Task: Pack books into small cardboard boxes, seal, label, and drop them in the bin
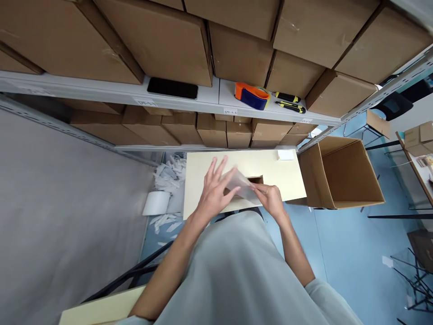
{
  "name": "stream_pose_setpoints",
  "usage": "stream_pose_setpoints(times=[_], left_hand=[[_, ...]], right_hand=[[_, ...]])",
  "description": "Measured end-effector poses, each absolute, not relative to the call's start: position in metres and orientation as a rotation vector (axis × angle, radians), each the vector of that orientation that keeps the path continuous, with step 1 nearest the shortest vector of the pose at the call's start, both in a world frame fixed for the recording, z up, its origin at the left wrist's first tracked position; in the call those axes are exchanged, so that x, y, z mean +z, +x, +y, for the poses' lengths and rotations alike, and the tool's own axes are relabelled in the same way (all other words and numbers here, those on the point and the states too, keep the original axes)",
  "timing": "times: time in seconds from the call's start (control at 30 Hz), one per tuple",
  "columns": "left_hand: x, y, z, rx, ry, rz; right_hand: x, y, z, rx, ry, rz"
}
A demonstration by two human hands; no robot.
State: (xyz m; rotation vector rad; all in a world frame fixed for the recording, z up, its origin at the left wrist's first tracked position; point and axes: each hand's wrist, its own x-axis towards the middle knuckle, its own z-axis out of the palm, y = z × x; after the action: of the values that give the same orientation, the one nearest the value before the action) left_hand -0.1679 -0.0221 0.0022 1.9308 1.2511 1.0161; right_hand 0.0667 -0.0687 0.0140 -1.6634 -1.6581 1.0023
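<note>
My right hand point(269, 197) pinches the edge of a translucent plastic bag point(249, 194) over the pale yellow tabletop point(203, 163). With fingers spread, my left hand point(214, 192) is against or just beside the bag's other side; I cannot tell whether it touches. Under the bag sits a small brown cardboard box point(257, 179), mostly hidden by the bag and my hands. What the bag holds, if anything, does not show. A small white block point(286, 155) rests near the table's far right corner.
Shelves of cardboard boxes point(240, 52) rise behind the table. On the shelf lie a black phone point(172, 88), an orange and blue tape dispenser point(252, 95) and yellow-black cutters point(287, 97). A large open carton point(352, 174) stands right; a white roll point(156, 203) and scraps lie left.
</note>
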Motion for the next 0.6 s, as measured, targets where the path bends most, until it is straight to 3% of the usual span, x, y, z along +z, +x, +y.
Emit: stream_pose_setpoints(times=[0.17, 0.43, 0.6], left_hand=[[0.009, -0.176, -0.009, 0.751, 2.169, 1.017], [-0.034, -0.185, -0.023, 0.888, 1.957, 1.176], [-0.067, -0.182, -0.032, 0.757, 1.993, 1.289]], right_hand=[[0.028, 0.056, -0.056, 0.986, -1.625, -1.92], [0.018, 0.059, -0.043, 0.791, -1.782, -2.118], [-0.009, 0.057, -0.043, 0.762, -1.882, -2.242]])
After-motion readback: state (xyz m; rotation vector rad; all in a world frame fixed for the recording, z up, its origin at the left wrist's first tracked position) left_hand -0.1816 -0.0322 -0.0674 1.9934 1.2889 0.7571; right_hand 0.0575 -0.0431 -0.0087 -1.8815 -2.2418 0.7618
